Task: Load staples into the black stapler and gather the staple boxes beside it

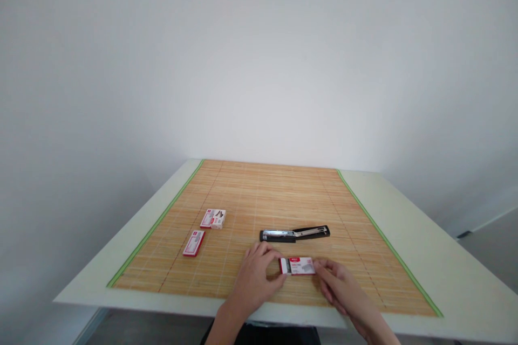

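A small red-and-white staple box (297, 266) lies on the bamboo mat (251, 194) near the table's front edge, partly slid open. My left hand (254, 277) pinches its left end. My right hand (338, 283) holds its right end with curled fingers. Just behind the box lies a black stapler (294, 234), swung open flat with its metal staple channel showing.
Two more staple boxes lie at the left of the mat, one (213, 218) farther back and one (193, 242) nearer me. The mat has green side edges and covers a pale table (424, 237) set against white walls.
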{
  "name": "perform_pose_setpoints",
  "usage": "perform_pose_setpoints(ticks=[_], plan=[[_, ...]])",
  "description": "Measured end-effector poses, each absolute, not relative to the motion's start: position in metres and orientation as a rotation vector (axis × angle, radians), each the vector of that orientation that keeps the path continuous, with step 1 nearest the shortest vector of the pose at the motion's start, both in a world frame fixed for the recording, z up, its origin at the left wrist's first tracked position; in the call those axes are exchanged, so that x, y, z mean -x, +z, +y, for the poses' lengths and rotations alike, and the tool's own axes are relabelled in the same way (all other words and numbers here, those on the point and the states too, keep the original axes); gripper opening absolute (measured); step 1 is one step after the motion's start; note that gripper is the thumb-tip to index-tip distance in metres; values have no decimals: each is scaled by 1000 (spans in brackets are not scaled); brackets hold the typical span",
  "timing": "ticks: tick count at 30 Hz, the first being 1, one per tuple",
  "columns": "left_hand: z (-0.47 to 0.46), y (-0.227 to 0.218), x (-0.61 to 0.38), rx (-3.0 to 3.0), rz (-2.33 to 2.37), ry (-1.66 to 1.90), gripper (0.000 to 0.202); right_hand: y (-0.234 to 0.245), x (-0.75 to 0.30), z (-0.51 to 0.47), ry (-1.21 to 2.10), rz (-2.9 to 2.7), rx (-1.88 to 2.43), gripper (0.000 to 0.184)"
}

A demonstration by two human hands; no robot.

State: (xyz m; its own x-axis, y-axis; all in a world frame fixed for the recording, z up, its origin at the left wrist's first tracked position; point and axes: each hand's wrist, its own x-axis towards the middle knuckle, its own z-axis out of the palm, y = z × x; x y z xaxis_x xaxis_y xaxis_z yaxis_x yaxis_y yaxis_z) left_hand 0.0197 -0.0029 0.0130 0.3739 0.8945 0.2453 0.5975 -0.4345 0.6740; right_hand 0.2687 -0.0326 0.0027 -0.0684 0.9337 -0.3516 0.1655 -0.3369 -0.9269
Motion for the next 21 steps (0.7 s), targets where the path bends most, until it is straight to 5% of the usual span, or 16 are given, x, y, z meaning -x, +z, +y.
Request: perform_pose_setpoints(ticks=[7,13,21], plan=[[-2,12,-8,-2155,1284,847,32,-10,-283,-20,1258,-1404,1688,49],[-3,10,-7,-2173,1285,854,35,20,-269,-14,755,-1581,1778,29],[-4,12,-8,-2160,1274,889,36,58,-214,4,524,-2305,1701,10]])
